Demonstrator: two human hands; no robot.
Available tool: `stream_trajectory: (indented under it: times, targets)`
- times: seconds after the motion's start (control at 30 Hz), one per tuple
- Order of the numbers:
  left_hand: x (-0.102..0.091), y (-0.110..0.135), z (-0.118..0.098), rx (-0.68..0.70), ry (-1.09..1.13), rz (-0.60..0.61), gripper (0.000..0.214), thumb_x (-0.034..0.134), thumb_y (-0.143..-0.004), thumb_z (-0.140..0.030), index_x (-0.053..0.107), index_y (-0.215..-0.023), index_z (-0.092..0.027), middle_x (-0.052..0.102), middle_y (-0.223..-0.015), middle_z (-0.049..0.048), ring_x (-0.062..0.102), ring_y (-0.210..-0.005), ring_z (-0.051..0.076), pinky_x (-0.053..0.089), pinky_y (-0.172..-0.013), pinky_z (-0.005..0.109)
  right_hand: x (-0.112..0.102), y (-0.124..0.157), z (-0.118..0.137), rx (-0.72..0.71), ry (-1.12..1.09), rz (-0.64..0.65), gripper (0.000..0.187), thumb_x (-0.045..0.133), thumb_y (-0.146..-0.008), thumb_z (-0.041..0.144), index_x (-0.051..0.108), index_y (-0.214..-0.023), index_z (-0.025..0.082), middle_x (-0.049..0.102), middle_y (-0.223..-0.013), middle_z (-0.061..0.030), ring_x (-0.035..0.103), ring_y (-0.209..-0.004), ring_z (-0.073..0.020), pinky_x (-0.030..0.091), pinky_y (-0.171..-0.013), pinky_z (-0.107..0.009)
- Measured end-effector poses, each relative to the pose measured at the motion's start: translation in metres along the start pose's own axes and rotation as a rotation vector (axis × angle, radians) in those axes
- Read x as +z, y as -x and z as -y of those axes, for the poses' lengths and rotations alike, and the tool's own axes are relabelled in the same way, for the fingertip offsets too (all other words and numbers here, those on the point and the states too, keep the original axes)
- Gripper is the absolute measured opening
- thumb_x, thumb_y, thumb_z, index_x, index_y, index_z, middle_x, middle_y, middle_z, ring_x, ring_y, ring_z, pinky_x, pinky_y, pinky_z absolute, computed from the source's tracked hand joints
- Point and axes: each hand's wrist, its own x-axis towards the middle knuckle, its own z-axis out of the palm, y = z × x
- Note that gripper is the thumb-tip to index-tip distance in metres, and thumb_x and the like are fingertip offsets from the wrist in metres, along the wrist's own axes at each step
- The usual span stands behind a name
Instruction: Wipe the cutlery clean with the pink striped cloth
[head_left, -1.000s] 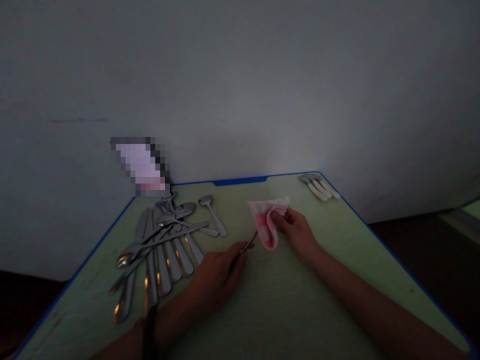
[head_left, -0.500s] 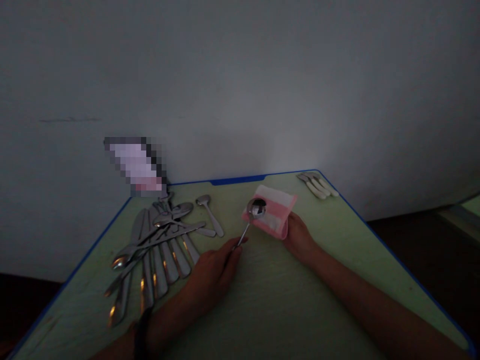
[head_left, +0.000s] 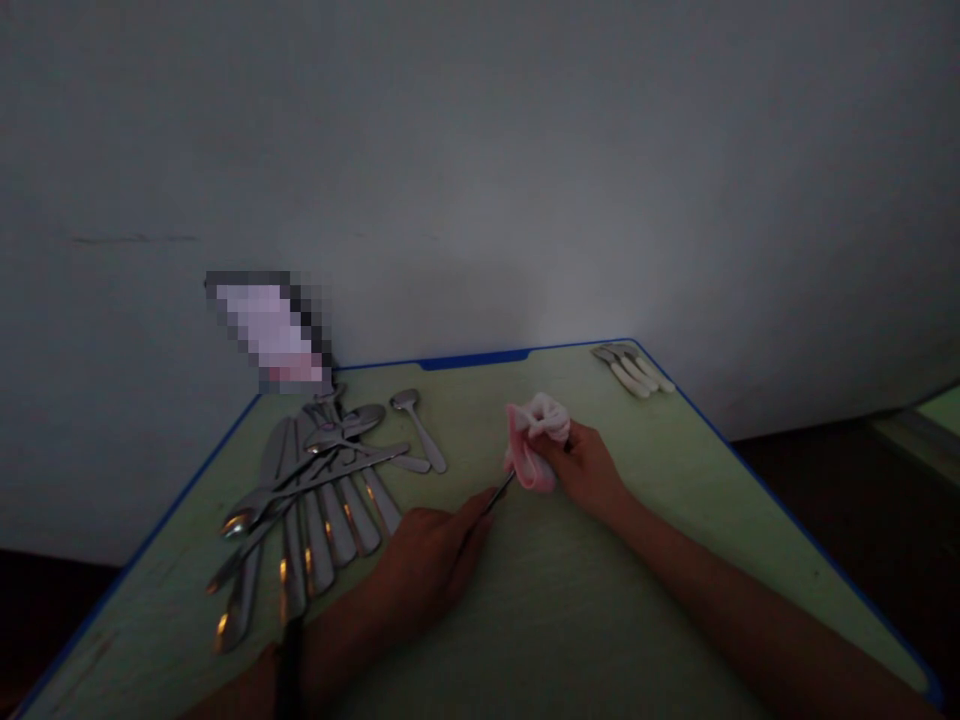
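My left hand (head_left: 446, 545) grips the handle of a metal spoon (head_left: 500, 491), whose bowl is hidden inside a cloth. That pink and white cloth (head_left: 534, 455) is bunched around the bowl, with my right hand (head_left: 586, 462) closed on it, thumb toward me. To the left of my left hand lies a spread of metal cutlery (head_left: 330, 530), with knives and spoons overlapping. A single small spoon (head_left: 424, 430) rests at the right side of that spread, apart from my hands.
Several pieces of cutlery with white handles (head_left: 636, 372) lie at the table's far right corner. A blurred-out, upright slab (head_left: 270, 330) stands at the far left. The pale green table (head_left: 570, 620) has a blue edge and meets a grey wall (head_left: 480, 180).
The cloth, laid open behind the spoon before, is now folded around its bowl. My right hand has closed over it, its thumb now in front. My left hand has shifted slightly right.
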Motion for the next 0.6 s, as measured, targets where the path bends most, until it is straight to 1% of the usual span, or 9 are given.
stream_trajectory:
  times: [0.07, 0.13, 0.2, 0.27, 0.33, 0.4, 0.5, 0.6]
  targets:
    - [-0.001, 0.000, 0.000, -0.012, 0.025, -0.011, 0.043, 0.024, -0.094, -0.033, 0.045, -0.128, -0.019, 0.070, -0.076, 0.0072, 0.067, -0.064, 0.021, 0.048, -0.061, 0.030, 0.001, 0.000, 0.001, -0.003, 0.057, -0.026, 0.026, 0.055, -0.079, 0.041, 0.062, -0.073, 0.017, 0.059, -0.064, 0.0002, 0.051, -0.057, -0.0130, 0.036, -0.053, -0.024]
    - [-0.004, -0.001, -0.002, -0.028, 0.097, -0.014, 0.039, 0.026, -0.094, -0.033, 0.050, -0.123, -0.020, 0.070, -0.078, 0.0052, 0.067, -0.066, 0.020, 0.048, -0.063, 0.029, 0.003, 0.000, 0.002, -0.001, 0.090, -0.063, 0.032, 0.051, -0.081, 0.043, 0.059, -0.066, 0.016, 0.056, -0.060, 0.0005, 0.046, -0.052, -0.0115, 0.032, -0.049, -0.023]
    - [-0.009, -0.001, -0.005, -0.050, 0.200, -0.006, 0.037, 0.028, -0.093, -0.033, 0.054, -0.116, -0.021, 0.070, -0.078, 0.0031, 0.066, -0.066, 0.017, 0.046, -0.063, 0.026, 0.005, 0.000, 0.003, 0.004, 0.076, -0.091, 0.035, 0.048, -0.082, 0.045, 0.057, -0.065, 0.016, 0.056, -0.060, 0.0004, 0.046, -0.052, -0.0111, 0.031, -0.048, -0.023]
    - [-0.016, -0.001, -0.007, -0.061, 0.298, 0.018, 0.035, 0.029, -0.093, -0.034, 0.055, -0.114, -0.021, 0.069, -0.077, 0.0011, 0.064, -0.064, 0.015, 0.045, -0.061, 0.024, 0.006, 0.000, 0.003, 0.021, 0.018, -0.070, 0.038, 0.045, -0.083, 0.048, 0.058, -0.068, 0.015, 0.058, -0.061, -0.0003, 0.048, -0.053, -0.0118, 0.033, -0.049, -0.023]
    - [-0.021, -0.001, -0.008, -0.056, 0.352, 0.048, 0.035, 0.031, -0.093, -0.036, 0.054, -0.115, -0.022, 0.067, -0.075, -0.0003, 0.061, -0.062, 0.014, 0.043, -0.059, 0.023, 0.005, -0.001, 0.002, 0.054, -0.053, -0.054, 0.041, 0.045, -0.083, 0.050, 0.059, -0.070, 0.015, 0.060, -0.062, -0.0013, 0.051, -0.055, -0.0129, 0.036, -0.051, -0.023]
    - [-0.025, 0.000, -0.008, -0.046, 0.373, 0.069, 0.034, 0.033, -0.092, -0.036, 0.052, -0.117, -0.023, 0.066, -0.075, -0.0010, 0.058, -0.061, 0.013, 0.042, -0.059, 0.022, 0.004, -0.003, 0.000, 0.084, -0.143, -0.086, 0.041, 0.046, -0.082, 0.052, 0.060, -0.071, 0.015, 0.063, -0.065, -0.0026, 0.055, -0.058, -0.0143, 0.040, -0.054, -0.024]
    - [-0.024, 0.000, -0.009, -0.062, 0.417, 0.082, 0.032, 0.033, -0.092, -0.035, 0.056, -0.108, -0.021, 0.062, -0.073, -0.0007, 0.055, -0.061, 0.013, 0.040, -0.058, 0.021, 0.003, -0.004, -0.003, 0.116, -0.286, -0.143, 0.041, 0.047, -0.081, 0.052, 0.062, -0.075, 0.015, 0.065, -0.069, -0.0042, 0.058, -0.060, -0.0154, 0.045, -0.059, -0.027]
    - [-0.018, -0.003, -0.009, -0.125, 0.567, 0.073, 0.031, 0.032, -0.092, -0.036, 0.057, -0.097, -0.018, 0.053, -0.059, -0.0032, 0.049, -0.054, 0.011, 0.037, -0.053, 0.020, 0.006, -0.007, -0.001, 0.124, -0.327, -0.132, 0.043, 0.047, -0.081, 0.053, 0.063, -0.075, 0.014, 0.066, -0.066, -0.0055, 0.058, -0.055, -0.0151, 0.046, -0.057, -0.028]
